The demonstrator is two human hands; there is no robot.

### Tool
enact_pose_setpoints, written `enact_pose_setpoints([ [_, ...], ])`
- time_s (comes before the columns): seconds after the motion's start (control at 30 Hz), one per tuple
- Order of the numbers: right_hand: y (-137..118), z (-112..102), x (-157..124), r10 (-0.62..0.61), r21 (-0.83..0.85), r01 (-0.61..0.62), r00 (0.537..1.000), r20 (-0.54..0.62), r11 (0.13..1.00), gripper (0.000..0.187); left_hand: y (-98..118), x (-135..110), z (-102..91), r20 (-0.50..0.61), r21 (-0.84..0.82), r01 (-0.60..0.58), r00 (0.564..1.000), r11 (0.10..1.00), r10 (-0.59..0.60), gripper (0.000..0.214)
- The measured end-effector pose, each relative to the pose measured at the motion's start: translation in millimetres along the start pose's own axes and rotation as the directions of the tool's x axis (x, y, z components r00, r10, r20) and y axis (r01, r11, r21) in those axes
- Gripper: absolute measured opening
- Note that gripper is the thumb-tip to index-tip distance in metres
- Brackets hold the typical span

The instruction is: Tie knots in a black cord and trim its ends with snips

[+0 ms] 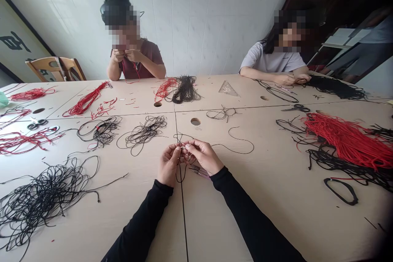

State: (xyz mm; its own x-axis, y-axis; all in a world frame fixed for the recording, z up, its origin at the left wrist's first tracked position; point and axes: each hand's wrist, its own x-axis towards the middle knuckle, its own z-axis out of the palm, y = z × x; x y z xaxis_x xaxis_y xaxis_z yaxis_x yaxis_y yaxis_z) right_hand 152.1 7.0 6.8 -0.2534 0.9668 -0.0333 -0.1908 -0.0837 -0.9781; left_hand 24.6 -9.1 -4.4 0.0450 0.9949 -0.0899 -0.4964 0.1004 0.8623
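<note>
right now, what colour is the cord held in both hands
The cord is black, best seen in the head view.

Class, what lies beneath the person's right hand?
Below the right hand, a slim tool with a purplish part shows on the table; anything directly under the hand and sleeve is covered.

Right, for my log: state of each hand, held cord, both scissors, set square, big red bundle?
Left hand, closed on black cord
Right hand, pinching black cord
Black cord, partly looped
Left scissors, flat, blades unclear
Right scissors, flat, blades unclear
Set square, lying flat
Big red bundle, spread loosely
</note>
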Motion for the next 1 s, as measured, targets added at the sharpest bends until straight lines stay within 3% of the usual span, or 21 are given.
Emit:
enact_pose_setpoints([
  [0.17,2,-2,1,-0.004,0.033,0.004,1.0,-0.019,0.999,0.035,0,-1,-0.3,-0.001,-0.007,-0.007,1.0,1.0,0.007,0.034],
  [0.3,1,-5,1,-0.006,-0.08,0.0,0.997,-0.075,0.997,0.033,2,-2,-2.6,0.002,0.006,-0.01,1.0,1.0,0.01,0.038],
  [0.43,1,-10,1,-0.044,-0.194,0.029,0.996,-0.074,0.981,0.031,6,0,-8.2,-0.008,0.123,-0.056,0.998,0.991,0.057,0.039],
  [0.63,4,-10,1,-0.034,-0.214,0.019,0.997,-0.066,0.977,0.034,11,2,-14.6,0.002,0.296,-0.122,0.992,0.947,0.127,0.044],
  [0.8,6,-11,2,0.002,-0.224,-0.018,0.998,-0.07,0.974,0.034,15,2,-18.0,0.01,0.32,-0.147,0.988,0.936,0.152,0.049],
  [1.0,7,-14,2,0.028,-0.248,-0.04,0.998,-0.052,0.968,0.034,22,5,-25.3,-0.056,0.364,-0.185,0.974,0.913,0.22,0.048],
])
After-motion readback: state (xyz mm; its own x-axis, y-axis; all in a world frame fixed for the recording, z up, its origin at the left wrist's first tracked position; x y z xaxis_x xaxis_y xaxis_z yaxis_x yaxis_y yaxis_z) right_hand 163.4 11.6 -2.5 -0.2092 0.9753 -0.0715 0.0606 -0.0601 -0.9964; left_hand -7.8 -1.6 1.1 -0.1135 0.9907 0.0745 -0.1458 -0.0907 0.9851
